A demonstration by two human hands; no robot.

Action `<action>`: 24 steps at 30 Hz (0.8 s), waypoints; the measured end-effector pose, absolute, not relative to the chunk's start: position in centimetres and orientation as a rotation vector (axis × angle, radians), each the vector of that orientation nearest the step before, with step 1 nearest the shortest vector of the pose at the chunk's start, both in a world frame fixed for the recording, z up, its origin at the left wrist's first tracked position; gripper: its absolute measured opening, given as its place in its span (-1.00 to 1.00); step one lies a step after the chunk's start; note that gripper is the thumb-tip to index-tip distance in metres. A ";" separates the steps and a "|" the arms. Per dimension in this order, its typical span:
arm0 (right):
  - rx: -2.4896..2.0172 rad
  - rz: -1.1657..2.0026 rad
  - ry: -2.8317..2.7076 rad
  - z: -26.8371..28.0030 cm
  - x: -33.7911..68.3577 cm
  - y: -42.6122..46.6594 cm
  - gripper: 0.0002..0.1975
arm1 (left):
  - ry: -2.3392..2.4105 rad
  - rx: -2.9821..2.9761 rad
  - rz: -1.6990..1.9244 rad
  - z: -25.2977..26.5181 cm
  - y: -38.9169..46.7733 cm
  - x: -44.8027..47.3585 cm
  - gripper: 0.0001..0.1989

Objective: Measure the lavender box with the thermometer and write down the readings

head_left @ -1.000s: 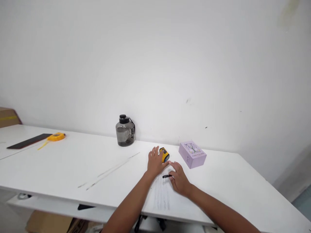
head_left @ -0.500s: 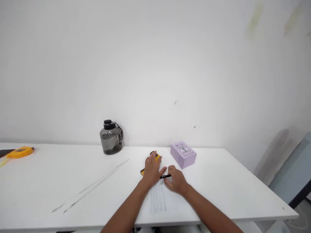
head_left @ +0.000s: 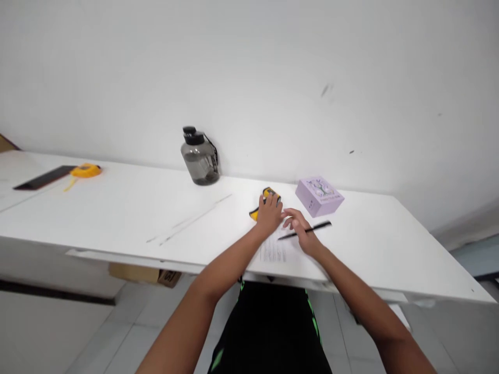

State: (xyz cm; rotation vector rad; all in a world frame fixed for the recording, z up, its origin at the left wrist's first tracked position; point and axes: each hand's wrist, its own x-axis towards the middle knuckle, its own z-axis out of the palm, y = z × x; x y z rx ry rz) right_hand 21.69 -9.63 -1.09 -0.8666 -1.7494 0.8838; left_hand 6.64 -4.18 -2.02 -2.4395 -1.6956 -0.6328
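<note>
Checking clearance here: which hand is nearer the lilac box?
Right. The right hand is in front of the lilac box; the left hand is farther off, to its left.

On the white table (head_left: 374, 244), your left hand (head_left: 270, 214) is on a yellow-and-black tool (head_left: 272, 191). Your right hand (head_left: 306, 237), with a slim black pen (head_left: 323, 225), is just right of it. A white paper sheet (head_left: 273, 253) lies nearer you. A purple cardboard box (head_left: 320, 196) sits behind, to the right. A grey plastic bottle (head_left: 200, 165) stands left, near the white wall (head_left: 249, 78). Far left, an orange tape measure (head_left: 86, 170) lies by a long black strip (head_left: 44, 178).
</note>
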 end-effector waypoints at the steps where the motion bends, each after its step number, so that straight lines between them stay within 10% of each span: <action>1: -0.935 1.037 -1.743 -1.1 21.5 -9.3 -0.36 | -1.684 -2.451 -0.644 -2.1 -4.1 6.6 -0.61; 24: -1.362 0.874 -1.531 -1.7 22.3 -6.8 -0.59 | -1.755 -2.485 -0.417 -0.8 -4.2 6.6 -0.55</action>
